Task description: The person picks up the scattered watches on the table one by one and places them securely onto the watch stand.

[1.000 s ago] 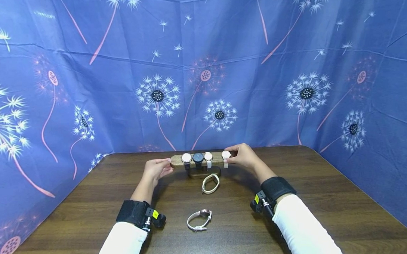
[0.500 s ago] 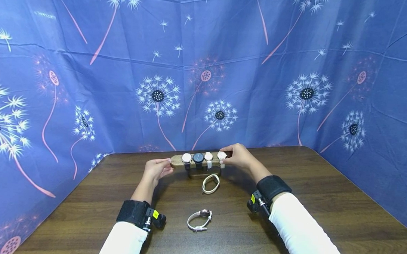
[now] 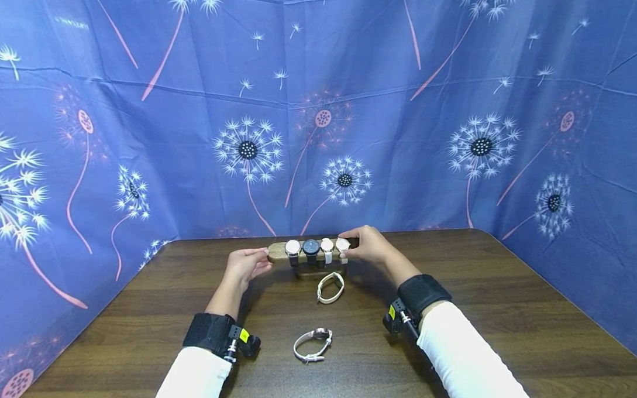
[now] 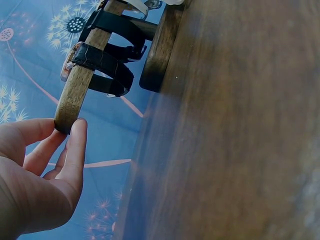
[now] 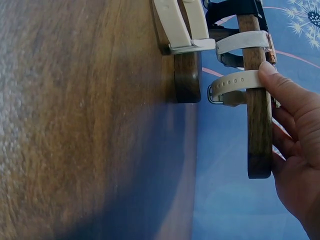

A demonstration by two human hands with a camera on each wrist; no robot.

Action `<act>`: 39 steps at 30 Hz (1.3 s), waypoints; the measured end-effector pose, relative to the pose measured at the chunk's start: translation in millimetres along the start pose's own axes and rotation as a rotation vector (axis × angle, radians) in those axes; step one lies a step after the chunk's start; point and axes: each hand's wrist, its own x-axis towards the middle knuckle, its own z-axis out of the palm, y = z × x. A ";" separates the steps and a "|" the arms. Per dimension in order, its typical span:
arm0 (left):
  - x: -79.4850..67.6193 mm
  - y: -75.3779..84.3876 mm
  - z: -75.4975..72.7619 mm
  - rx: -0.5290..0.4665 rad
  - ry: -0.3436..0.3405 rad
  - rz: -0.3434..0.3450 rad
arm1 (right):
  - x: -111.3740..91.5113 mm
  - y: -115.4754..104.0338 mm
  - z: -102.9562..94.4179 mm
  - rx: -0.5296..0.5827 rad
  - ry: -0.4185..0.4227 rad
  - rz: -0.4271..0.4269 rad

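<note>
A wooden watch stand [image 3: 277, 252] holds several watches in a row on its raised bar. My left hand [image 3: 242, 266] pinches the bar's left end between thumb and fingers; the left wrist view shows this hand [image 4: 45, 185] below two black straps [image 4: 92, 57]. At the right of the row, my right hand [image 3: 375, 246] grips a pale-faced wristwatch [image 3: 342, 244] looped round the bar. In the right wrist view its cream strap [image 5: 240, 80] lies under the thumb, beside a white strap [image 5: 242, 41], while the other fingers are partly hidden behind the bar.
A cream-strapped watch [image 3: 329, 301] stands on its side on the table in front of the stand's base [image 3: 316, 275]. Nearer lies a white-strapped watch [image 3: 321, 334]. Behind the brown table [image 3: 386, 365] hangs a blue dandelion-print cloth [image 3: 405, 137].
My right hand has slid the cream-strapped watch leftward along the bar, up close to the white-strapped one. The left hand has stayed at the bar's left end.
</note>
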 end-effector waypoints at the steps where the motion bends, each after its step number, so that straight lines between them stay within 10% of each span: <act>1: 0.0 -0.1 -0.2 0.002 -0.003 0.002 | 0.4 -0.1 0.2 0.001 0.000 -0.001; 23: 1.6 -2.3 0.4 0.022 -0.001 0.014 | -1.2 -4.9 1.0 -0.078 -0.047 0.039; 32: -8.8 18.5 -4.8 0.190 0.035 0.160 | -23.9 -15.8 -7.2 0.040 0.112 -0.037; 39: -29.9 42.4 11.1 0.399 -0.090 0.305 | -43.9 -32.3 -14.3 0.149 0.108 -0.097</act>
